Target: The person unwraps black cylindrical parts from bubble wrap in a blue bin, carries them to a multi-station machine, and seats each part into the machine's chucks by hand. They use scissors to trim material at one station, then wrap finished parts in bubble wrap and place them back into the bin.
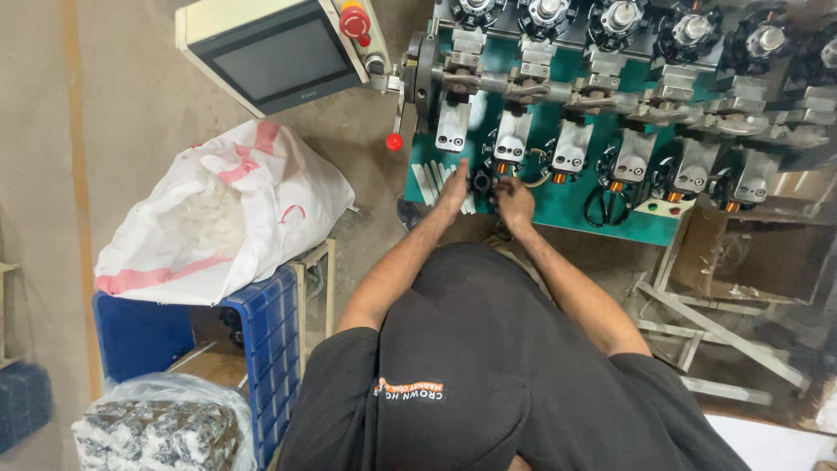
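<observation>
Gripping a small black ring-shaped part (480,181) together, left hand (453,194) and right hand (514,202) work on the green metal machine bed (558,205), white strips (432,181) just left.

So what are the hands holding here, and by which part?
Both the left hand and the right hand are at a small black ring-shaped part on the green machine bed. It is too small to tell where they grip it.

Both arms stretched forward, left hand (453,190) and right hand (514,202) close together, fingers curled downward.
</observation>
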{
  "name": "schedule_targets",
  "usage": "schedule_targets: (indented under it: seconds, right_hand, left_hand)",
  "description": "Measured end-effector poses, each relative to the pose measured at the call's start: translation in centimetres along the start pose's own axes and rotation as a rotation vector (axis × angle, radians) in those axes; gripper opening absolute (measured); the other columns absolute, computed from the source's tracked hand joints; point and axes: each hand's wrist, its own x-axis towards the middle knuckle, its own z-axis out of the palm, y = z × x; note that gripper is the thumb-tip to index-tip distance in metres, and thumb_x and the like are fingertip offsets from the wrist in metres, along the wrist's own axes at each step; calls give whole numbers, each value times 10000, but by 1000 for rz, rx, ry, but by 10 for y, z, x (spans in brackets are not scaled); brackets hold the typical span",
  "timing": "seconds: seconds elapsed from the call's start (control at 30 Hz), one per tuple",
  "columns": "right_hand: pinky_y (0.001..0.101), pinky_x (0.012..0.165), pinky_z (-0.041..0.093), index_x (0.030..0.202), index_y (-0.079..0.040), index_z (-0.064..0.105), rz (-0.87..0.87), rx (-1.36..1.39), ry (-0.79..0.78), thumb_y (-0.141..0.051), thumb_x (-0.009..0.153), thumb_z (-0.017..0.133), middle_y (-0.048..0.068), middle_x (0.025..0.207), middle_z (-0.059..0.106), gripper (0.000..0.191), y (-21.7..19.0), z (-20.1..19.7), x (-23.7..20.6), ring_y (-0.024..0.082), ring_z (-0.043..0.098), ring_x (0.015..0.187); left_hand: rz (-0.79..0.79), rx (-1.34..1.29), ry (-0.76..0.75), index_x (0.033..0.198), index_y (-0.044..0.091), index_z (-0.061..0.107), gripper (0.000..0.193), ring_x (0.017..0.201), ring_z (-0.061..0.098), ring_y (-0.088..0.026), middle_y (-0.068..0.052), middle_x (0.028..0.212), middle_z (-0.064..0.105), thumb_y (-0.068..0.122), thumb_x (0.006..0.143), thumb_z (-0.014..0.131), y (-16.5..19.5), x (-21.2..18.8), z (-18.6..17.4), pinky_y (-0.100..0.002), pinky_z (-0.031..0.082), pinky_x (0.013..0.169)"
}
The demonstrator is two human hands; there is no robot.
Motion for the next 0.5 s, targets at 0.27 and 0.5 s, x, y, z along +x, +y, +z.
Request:
schedule_targets:
  seconds: [0.27, 0.5]
  right_hand:
    - [280, 451, 527, 1048, -13, 594, 26, 710, 27, -534, 1085, 376, 63, 745, 647, 565, -59, -11, -13, 192, 682, 562]
    - [273, 389, 472, 1048, -29, 635, 233, 895, -223, -580, 1062, 336, 123, 733, 686, 627, -56, 3, 2, 157, 598, 473]
  left_hand:
    - [577, -102, 23, 1237, 8, 663, 524, 953, 644, -124, -76, 1049, 709, 483, 1083, 504, 79, -18, 41, -306, 512, 839]
    - [208, -106, 30, 1091, 42, 681, 390, 613, 586, -161, -83, 817, 662, 396, 1074, 518, 75, -20, 32, -352, 485, 528]
